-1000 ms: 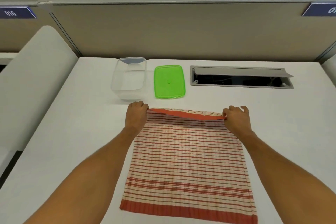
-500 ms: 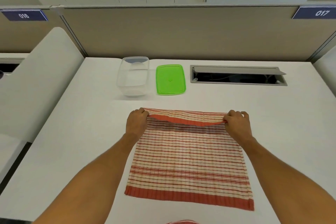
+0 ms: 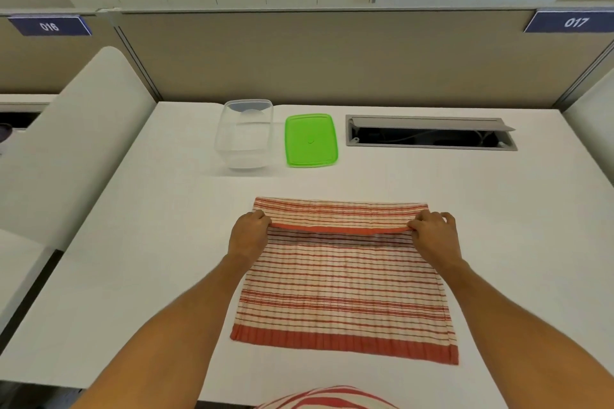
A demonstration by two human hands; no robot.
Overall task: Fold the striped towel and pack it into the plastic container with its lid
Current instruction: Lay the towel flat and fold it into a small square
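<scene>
Left hand (image 3: 249,236) and right hand (image 3: 433,236) each pinch a far corner of the striped towel (image 3: 342,289), its red edge turned back toward the person. Beyond it stand the clear container (image 3: 245,134), seemingly empty, and green lid (image 3: 310,140) on the white desk (image 3: 149,242).

No sleeves are being worn on the forearms (image 3: 186,315); a red-and-cream striped garment (image 3: 329,398) is being worn below.

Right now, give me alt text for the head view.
Both hands, left and right, pinch the towel's far edge, folding it toward the person. Beyond it stand an open container and a green lid.
</scene>
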